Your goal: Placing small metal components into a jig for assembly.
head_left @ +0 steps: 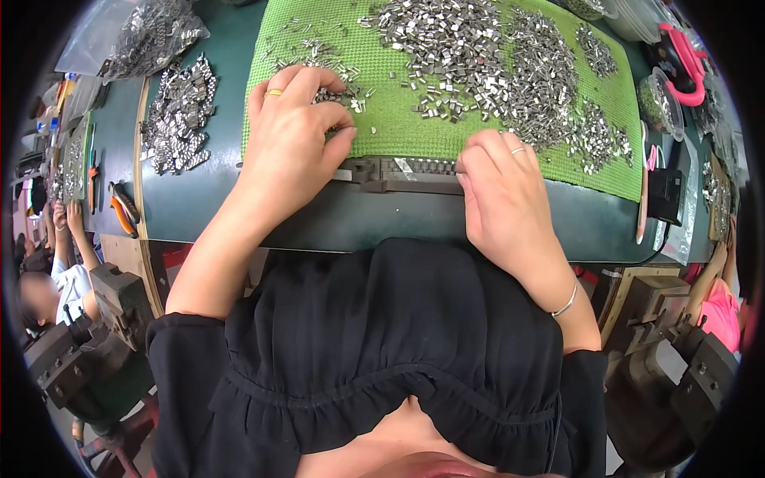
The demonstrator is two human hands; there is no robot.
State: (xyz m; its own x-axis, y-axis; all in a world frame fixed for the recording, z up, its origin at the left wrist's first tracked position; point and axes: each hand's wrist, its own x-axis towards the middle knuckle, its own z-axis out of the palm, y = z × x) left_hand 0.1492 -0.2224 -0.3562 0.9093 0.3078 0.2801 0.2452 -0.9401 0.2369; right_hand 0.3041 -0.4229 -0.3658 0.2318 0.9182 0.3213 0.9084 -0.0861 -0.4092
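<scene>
A dark metal holder (374, 186) lies along the near edge of the green textured mat (382, 143), with a row of small metal links (422, 166) in it. My left hand (291, 135) is above the mat's left part, fingers curled down among small silver pins (362, 99). Its thumb and forefinger come close together; what they hold, if anything, is hidden. At the holder's right end, my right hand (506, 191) has its fingers bent and pressed together, fingertips against the row's end. Whether a small part sits between them cannot be made out.
Heaps of small metal pieces (446, 48) cover the mat's far side. Left lie a pile of chain-like parts (179, 115), a plastic bag (155, 40) and orange-handled pliers (123, 209). Right stand a clear tub (660, 103) and black box (666, 195). Other people work at both sides.
</scene>
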